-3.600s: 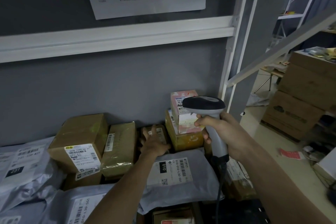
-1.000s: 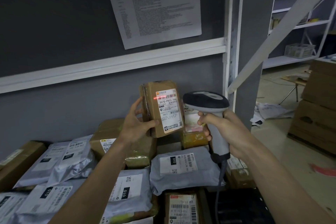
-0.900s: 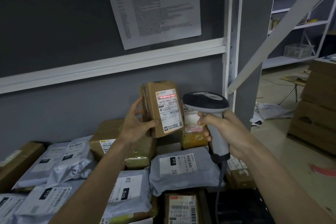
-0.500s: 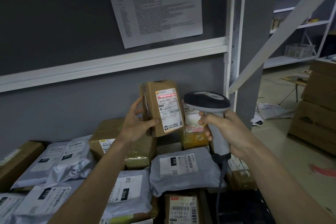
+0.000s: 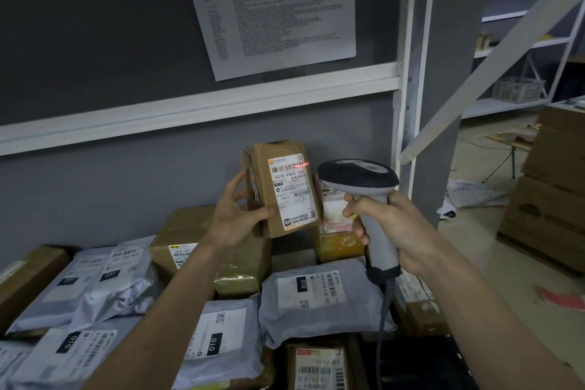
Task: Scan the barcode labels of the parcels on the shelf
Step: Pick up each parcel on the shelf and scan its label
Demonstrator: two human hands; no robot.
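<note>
Holding the small brown parcel (image 5: 278, 187) up above the shelf pile, your left hand (image 5: 235, 218) wraps thumb and fingers around its left edge; it looks light and stiff, so grip the edges, clear of the label (image 5: 292, 190). Your right hand (image 5: 389, 228) is closed round the scanner (image 5: 364, 196) grip. The parcel's back is hidden, and the fine label print is illegible.

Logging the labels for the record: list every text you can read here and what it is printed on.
"507G-P803 Y66" and "P803": label of the brown box held by the left hand.
"010" and "010-010-L30-551": grey mailer.
"231": two grey mailers at left.
"010": front mailers.
Wall sheet and remaining small print: too blurred to read.
Scanner in the right hand: no text visible.
</note>
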